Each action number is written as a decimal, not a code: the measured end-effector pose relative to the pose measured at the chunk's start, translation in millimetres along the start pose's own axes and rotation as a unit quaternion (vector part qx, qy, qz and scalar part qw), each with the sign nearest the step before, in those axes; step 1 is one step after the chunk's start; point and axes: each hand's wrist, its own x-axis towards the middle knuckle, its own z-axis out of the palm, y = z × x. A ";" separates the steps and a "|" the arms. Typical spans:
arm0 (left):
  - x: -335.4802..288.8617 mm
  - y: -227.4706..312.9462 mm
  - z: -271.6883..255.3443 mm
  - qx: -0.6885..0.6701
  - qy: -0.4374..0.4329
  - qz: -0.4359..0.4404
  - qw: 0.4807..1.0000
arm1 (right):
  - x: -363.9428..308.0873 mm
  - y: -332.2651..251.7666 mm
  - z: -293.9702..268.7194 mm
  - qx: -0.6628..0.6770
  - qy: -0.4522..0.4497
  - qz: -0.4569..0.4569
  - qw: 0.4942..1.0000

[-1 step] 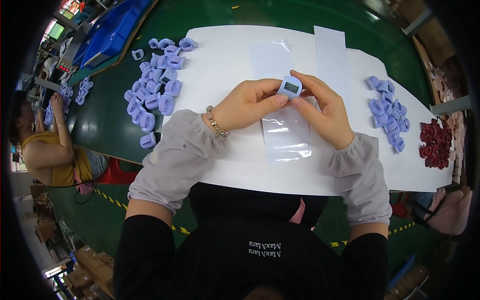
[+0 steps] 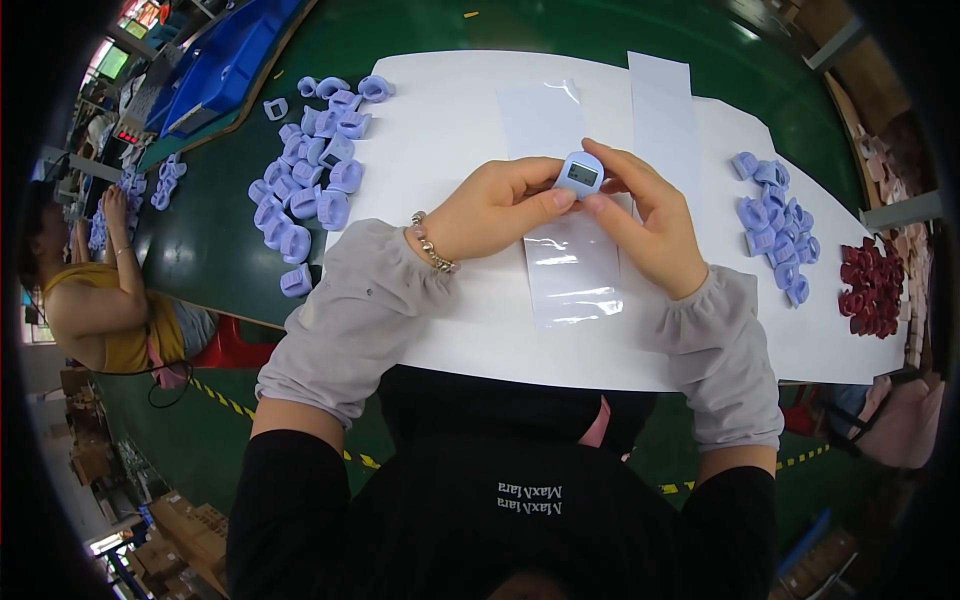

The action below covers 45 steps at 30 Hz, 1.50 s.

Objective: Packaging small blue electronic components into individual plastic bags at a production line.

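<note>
At frame centre, the left hand [image 2: 495, 210] and right hand [image 2: 650, 225] clamped their fingers on 1 small pale-blue plastic counter with a grey screen [image 2: 581, 174], unbagged above the clear plastic bag [image 2: 572, 268]; heaps of pale-blue plastic pieces [image 2: 310, 185] waited upper left.

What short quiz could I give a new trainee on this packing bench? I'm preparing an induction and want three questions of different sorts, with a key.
1. True or false: both hands grip the small blue gadget with a grey screen.
2. Multiple choice: what lies on the white sheet just below the hands? A) a clear plastic bag B) a metal tray C) a pair of scissors
3. Fill in: beyond the right hand, at the bench's right edge, next to the blue pieces, lies a pile of dark ____ pieces.

Key
1. True: the left hand and the right hand pinch it together.
2. A: the clear plastic bag.
3. Red: the dark red pieces.
</note>
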 end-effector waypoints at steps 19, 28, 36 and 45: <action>6.4 -5.6 -13.4 0.031 0.109 -0.004 0.994 | -2.2 14.7 8.7 -0.290 -0.094 -0.115 0.945; 5.7 0.1 -3.0 0.030 0.089 0.027 0.995 | 0.1 10.0 3.5 -0.134 0.080 -0.014 0.988; 6.2 -4.4 -5.2 0.086 0.123 0.003 0.989 | 4.3 4.5 5.5 -0.285 0.075 -0.155 0.943; 6.2 -5.0 -0.4 0.149 0.129 0.076 0.977 | 0.0 -1.2 13.0 -0.250 0.118 -0.092 0.957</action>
